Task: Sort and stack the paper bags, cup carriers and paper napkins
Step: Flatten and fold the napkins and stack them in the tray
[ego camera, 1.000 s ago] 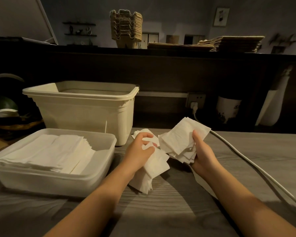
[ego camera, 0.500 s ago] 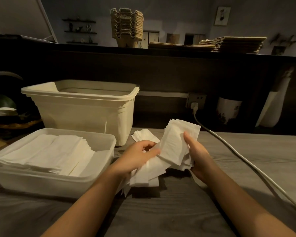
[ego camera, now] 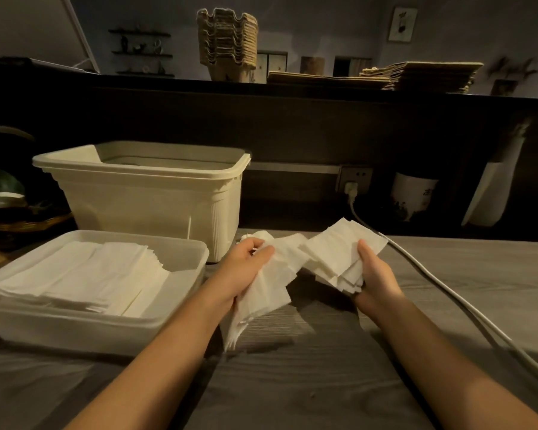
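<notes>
My left hand (ego camera: 246, 268) and right hand (ego camera: 375, 274) each clutch loose napkins (ego camera: 339, 252) — squaring them up; next, into the tray (ego camera: 180, 293).

I've got plenty of bare table (ego camera: 308, 383) at bottom centre, and more on the right as far as the cable (ego camera: 466, 309), which cuts from the socket (ego camera: 354, 181) at centre right down to the lower right edge. Left is blocked: the tray (ego camera: 75, 333) full of napkins (ego camera: 84, 274) at lower left, with the tall tub (ego camera: 143, 206) right behind it. The dark back wall (ego camera: 292, 128) closes off the far side.
</notes>
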{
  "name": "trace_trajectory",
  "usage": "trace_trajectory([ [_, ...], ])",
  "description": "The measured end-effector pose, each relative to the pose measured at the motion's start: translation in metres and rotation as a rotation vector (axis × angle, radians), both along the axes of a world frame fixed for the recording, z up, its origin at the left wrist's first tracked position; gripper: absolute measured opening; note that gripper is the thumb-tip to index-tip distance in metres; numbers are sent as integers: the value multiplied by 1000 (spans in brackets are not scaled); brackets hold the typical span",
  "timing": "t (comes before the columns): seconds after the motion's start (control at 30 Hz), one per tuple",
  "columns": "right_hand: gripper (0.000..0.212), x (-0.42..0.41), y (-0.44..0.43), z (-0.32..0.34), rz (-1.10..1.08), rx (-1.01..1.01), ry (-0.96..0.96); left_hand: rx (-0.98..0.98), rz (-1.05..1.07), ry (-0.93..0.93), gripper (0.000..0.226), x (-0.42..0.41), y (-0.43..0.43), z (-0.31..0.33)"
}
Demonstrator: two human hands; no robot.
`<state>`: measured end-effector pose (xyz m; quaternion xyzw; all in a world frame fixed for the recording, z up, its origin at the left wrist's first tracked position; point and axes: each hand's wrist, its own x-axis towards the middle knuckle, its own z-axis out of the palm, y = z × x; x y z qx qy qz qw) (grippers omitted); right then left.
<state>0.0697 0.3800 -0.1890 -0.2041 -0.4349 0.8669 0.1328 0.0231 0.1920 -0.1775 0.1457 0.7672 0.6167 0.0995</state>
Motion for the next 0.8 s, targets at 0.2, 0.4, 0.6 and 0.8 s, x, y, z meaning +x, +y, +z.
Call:
trace_trajectory([
  [0.2,32,2,-5,2,197,-24,-118,585,67,-29,17,2,-6,15],
  [0.4,42,0,-21,-7,371,5,-135,198,-103,28,10,18,10,1],
  [0.6,68,0,-21,-8,402,-98,-33,-74,59,114,12,13,19,-11],
  [0.8,26,4,-29,-6,429,6,-34,-172,91,276,9,11,22,-15],
])
